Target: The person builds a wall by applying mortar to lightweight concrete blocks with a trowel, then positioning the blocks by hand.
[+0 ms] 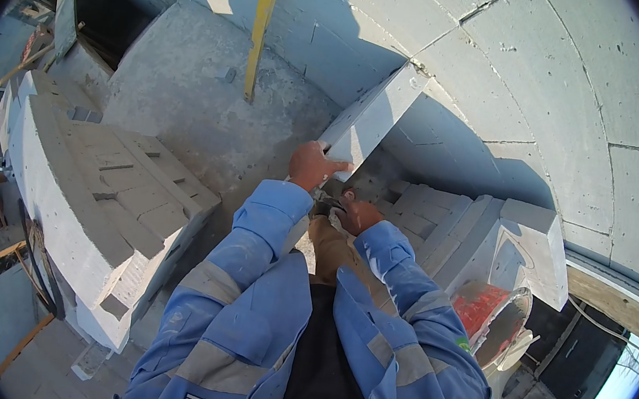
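A pale grey building block (376,119) stands out from the wall, its long side running away from me. My left hand (315,167) grips the near end of this block, thumb across its face and fingers at its left side. Just below and to the right, in front of my knee, is my right hand (357,213), its fingers curled. Something small and dark lies by those fingers, too hidden to name. Both my sleeves are blue with pale dust on them.
A yellow level (261,27) leans against the block wall (551,100). Stacked blocks (125,177) stand at left. More blocks (443,221) stand at right, beside a red bucket (491,321). A dark opening (112,10) shows at upper left.
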`<state>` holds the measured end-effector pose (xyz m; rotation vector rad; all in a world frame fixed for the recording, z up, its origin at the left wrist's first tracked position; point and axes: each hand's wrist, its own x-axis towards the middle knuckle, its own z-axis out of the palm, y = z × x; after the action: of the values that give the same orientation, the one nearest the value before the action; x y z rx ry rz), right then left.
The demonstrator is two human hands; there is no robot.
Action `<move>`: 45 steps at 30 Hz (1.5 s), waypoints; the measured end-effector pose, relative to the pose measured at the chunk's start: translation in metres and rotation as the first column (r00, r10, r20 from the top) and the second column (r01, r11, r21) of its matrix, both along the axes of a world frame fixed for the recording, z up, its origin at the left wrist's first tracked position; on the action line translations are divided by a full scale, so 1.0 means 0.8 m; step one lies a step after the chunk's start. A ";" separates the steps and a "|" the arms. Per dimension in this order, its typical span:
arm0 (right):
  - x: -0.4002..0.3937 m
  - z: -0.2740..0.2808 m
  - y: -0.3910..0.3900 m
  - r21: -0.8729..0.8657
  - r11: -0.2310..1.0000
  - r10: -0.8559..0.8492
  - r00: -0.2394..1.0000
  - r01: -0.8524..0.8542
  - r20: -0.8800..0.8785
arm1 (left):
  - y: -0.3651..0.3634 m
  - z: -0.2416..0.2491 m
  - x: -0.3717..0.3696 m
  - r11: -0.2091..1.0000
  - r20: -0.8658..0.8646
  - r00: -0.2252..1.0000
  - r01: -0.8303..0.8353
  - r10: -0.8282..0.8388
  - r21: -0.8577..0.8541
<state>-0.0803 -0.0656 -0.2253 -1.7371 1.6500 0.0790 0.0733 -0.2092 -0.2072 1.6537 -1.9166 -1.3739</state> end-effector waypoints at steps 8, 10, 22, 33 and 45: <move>-0.010 0.004 -0.005 0.004 1.000 -0.031 1.000 0.031 0.002 | 0.001 -0.017 -0.005 0.999 -0.006 1.000 -0.015 0.015 -0.042; -0.002 0.004 0.001 0.049 0.997 -0.054 0.998 0.052 0.031 | -0.003 -0.006 -0.004 1.000 0.004 1.000 -0.005 0.004 0.011; -0.013 0.023 0.013 0.191 0.977 -0.091 0.996 0.094 -0.022 | -0.008 -0.001 -0.005 0.997 0.042 0.998 0.037 -0.039 0.066; -0.104 0.291 -0.074 0.278 0.880 -0.442 0.879 0.385 0.180 | -0.001 0.029 0.003 0.967 0.129 0.992 -0.027 -0.006 0.252; 0.029 0.041 -0.352 0.067 0.895 0.437 0.837 -0.441 -0.329 | 0.015 0.017 -0.008 0.975 0.180 0.982 -0.098 0.062 0.200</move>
<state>-0.0571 -0.3475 -0.1929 -2.1772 1.4371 0.6175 0.0673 -0.1969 -0.1937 1.9864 -1.8229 -1.4867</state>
